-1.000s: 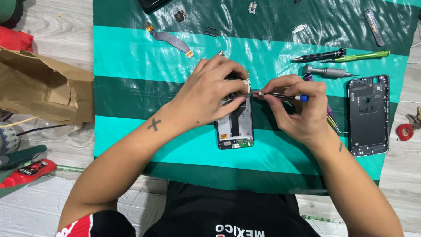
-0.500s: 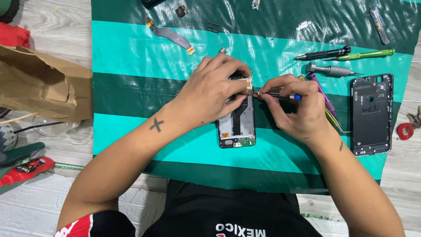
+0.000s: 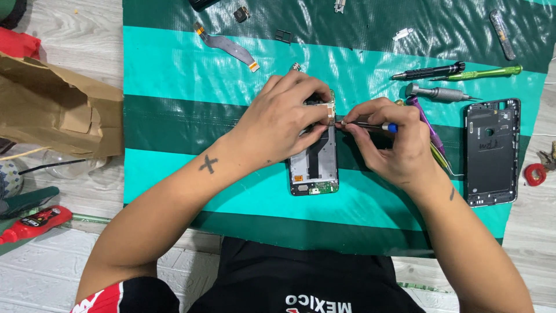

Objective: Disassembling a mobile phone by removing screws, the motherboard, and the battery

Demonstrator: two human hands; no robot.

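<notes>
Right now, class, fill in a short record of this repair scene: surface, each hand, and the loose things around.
Surface: striped green mat
Left hand: pressing on the top of the opened phone
Right hand: holding a thin tool, tip at the phone's upper edge
Right of hands: phone back cover, three screwdrivers
Upper left: flat ribbon cable
Off the mat: brown paper bag

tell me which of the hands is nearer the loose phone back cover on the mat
Right. The right hand sits just beside the back cover, apart from it, gripping a small screwdriver. The left hand is farther away, resting on the opened phone.
</notes>
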